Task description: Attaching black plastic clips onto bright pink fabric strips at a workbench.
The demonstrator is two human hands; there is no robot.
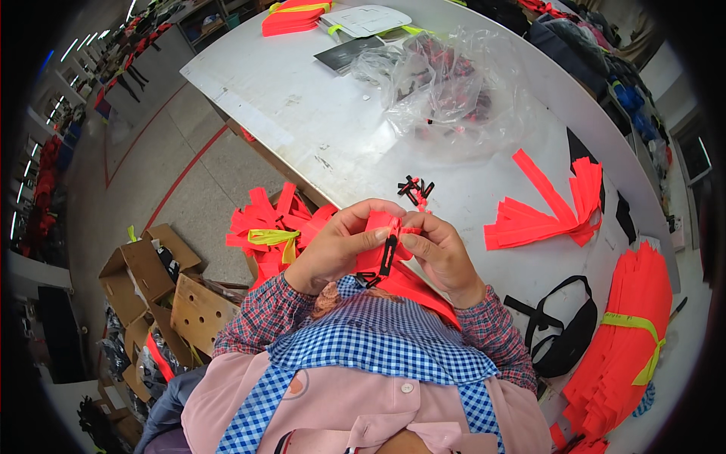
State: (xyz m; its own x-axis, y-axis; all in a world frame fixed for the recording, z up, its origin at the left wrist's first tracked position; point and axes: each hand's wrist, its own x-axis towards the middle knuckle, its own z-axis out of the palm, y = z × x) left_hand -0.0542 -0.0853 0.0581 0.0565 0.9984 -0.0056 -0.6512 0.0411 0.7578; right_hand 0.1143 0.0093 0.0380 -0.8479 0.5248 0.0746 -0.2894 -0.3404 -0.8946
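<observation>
In front of my chest, both hands pinch a neon orange-red fabric strip (382, 221). My left hand (340, 244) grips it between thumb and fingers. My right hand (441, 253) pinches the strip's other side, close to the left fingertips. From the pinch hangs a narrow black loop-shaped tab (388, 256), perhaps a zipper pull. Below it, more orange-red fabric (416, 290) trails over my checked apron, with another small black piece (368, 279) beside it. A little pile of similar black tabs (414, 189) with pinkish bits lies on the table just beyond my hands.
The white table (302, 129) bears a clear plastic bag (454, 91), fanned orange strips (552, 212) and a black strapped pouch (563, 333). A tied strip bundle (624, 333) lies at right. Another bundle (261, 231) and cardboard boxes (140, 272) are at left.
</observation>
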